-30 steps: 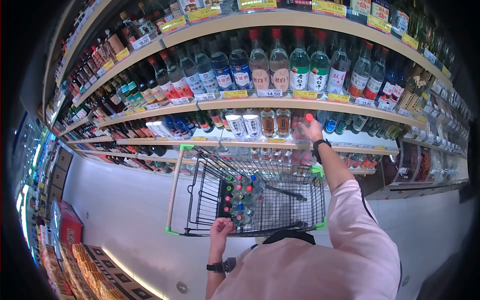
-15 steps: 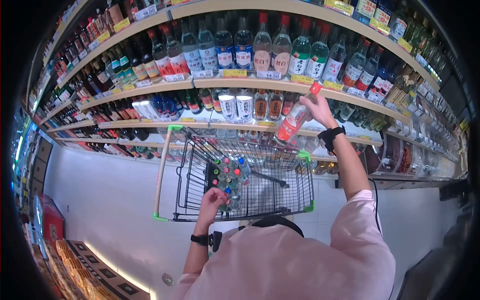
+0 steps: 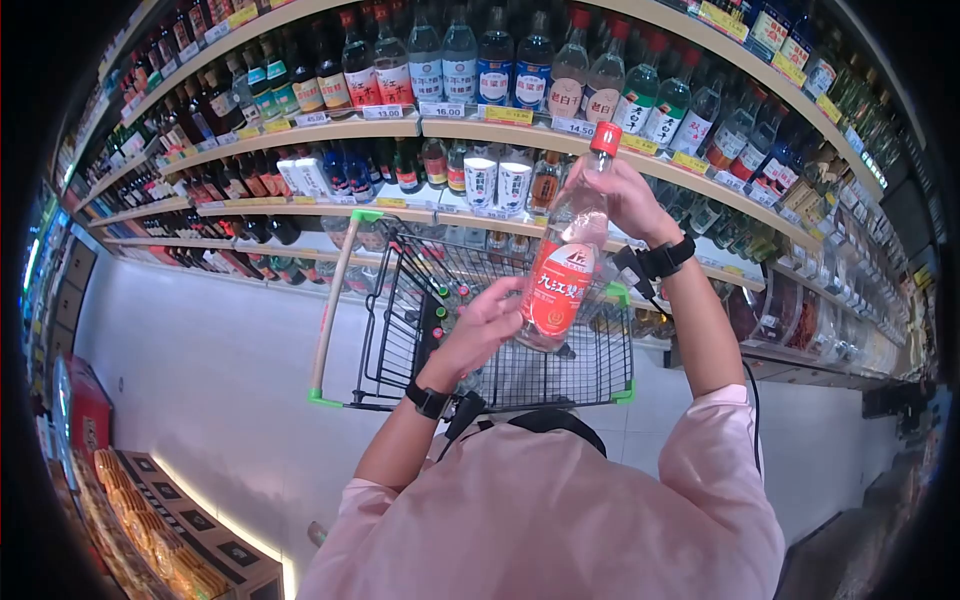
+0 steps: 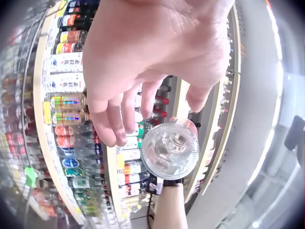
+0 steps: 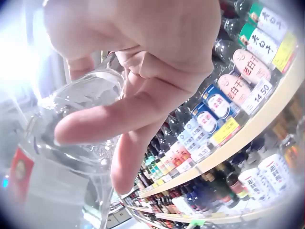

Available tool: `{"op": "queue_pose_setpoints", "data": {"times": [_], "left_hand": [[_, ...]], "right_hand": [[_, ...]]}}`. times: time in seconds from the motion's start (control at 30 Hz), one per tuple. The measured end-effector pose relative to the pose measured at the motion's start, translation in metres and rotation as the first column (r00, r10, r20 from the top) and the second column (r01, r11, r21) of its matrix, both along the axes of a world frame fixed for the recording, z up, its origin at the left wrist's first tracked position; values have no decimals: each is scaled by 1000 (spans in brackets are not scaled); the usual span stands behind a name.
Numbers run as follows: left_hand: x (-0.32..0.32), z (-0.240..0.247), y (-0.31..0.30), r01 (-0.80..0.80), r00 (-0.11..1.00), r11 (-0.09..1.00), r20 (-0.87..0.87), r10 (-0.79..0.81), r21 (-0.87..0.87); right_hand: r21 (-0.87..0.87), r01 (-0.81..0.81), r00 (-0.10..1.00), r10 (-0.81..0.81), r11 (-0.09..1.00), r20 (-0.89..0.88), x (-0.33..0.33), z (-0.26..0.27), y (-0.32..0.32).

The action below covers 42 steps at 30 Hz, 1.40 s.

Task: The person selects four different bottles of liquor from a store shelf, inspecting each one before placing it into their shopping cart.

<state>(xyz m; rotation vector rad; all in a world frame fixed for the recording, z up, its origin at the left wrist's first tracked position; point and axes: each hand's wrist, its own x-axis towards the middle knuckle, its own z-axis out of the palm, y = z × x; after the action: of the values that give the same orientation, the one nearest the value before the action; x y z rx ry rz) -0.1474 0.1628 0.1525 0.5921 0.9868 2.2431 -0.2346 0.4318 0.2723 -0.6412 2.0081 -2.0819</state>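
Note:
A clear glass bottle (image 3: 565, 285) with a red cap and a red label hangs tilted over the cart. My right hand (image 3: 628, 200) grips it by the neck, just below the cap. Close to the bottle's lower end is my left hand (image 3: 482, 330), thumb and fingers spread and loosely bent. Seen from the left wrist, the bottle's round base (image 4: 170, 151) faces the left hand (image 4: 152, 52), beyond its fingertips. Seen from the right wrist, the fingers (image 5: 105, 119) lie along the clear glass. Several capped bottles (image 3: 441, 313) stand in the cart, partly hidden behind the left hand.
A wire shopping cart with a pale handle (image 3: 337, 310) and green corners stands between me and the shelves. Curved shelves (image 3: 455, 128) full of bottles rise ahead. At the lower left are a box of packaged snacks (image 3: 150, 520) and a red case (image 3: 90, 405).
My right hand has drawn the red-capped bottle off the shelf and in toward me over the cart. My left hand has moved up from the bottles in the cart toward its base.

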Motion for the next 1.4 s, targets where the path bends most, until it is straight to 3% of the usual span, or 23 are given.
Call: {"op": "queue_pose_setpoints", "data": {"times": [0.1, 0.23, 0.33, 0.43, 0.57, 0.67, 0.73, 0.8, 0.9, 0.93, 1.0, 1.07, 1.2, 1.3, 1.4], "left_hand": [[6, -2, 4, 65, 998, 993, -17, -63, 99], [9, -12, 4, -10, 999, 1000, -49, 12, 29], [13, -12, -1, -48, 999, 998, 8, 48, 31], [16, -16, -5, -44, 982, 988, 187, 15, 151], [20, -11, -8, -73, 976, 980, 214, 33, 183], [21, -10, -5, -307, 951, 945, -66, 301, -116], [18, -12, -5, -404, 914, 886, -142, 380, -229], [19, -16, -8, -441, 896, 851, -183, 404, -286], [17, -20, -15, -261, 956, 963, 121, 268, -67], [17, -21, -19, -202, 968, 979, 149, 203, -26], [13, -17, -20, -92, 966, 972, 254, 35, 215], [7, -29, -21, -7, 939, 914, 317, -133, 405], [2, -26, -27, 39, 896, 845, 355, -266, 534], [2, -34, -26, 85, 863, 783, 347, -367, 616], [3, -46, -26, 39, 885, 820, 361, -294, 572]], "right_hand": [[-126, -140, 988, 147, 982, 49, 6, 6, -15], [-127, -192, 975, 205, 973, 92, 0, 0, -21], [60, -111, 990, 105, 992, 89, -8, -7, -24], [101, -121, 979, 102, 988, 175, -9, -10, -27], [185, -101, 975, 60, 977, 214, -6, -12, -38], [43, -133, 965, 119, 990, 235, -14, -22, -42], [-54, -206, 941, 213, 977, 261, -20, -28, -41], [-26, -198, 946, 198, 980, 258, -20, -33, -44], [-100, -162, 938, 185, 982, 292, -14, -25, -54], [-148, -160, 937, 198, 976, 289, -12, -20, -59], [-231, -117, 952, 176, 966, 251, -14, -18, -66], [-163, -46, 972, 82, 986, 222, -15, -13, -74], [28, 84, 988, -87, 996, 124, -10, 2, -94], [118, 108, 988, -119, 987, 94, -1, 14, -103], [130, 77, 988, -94, 989, 126, -1, 17, -106]]}}
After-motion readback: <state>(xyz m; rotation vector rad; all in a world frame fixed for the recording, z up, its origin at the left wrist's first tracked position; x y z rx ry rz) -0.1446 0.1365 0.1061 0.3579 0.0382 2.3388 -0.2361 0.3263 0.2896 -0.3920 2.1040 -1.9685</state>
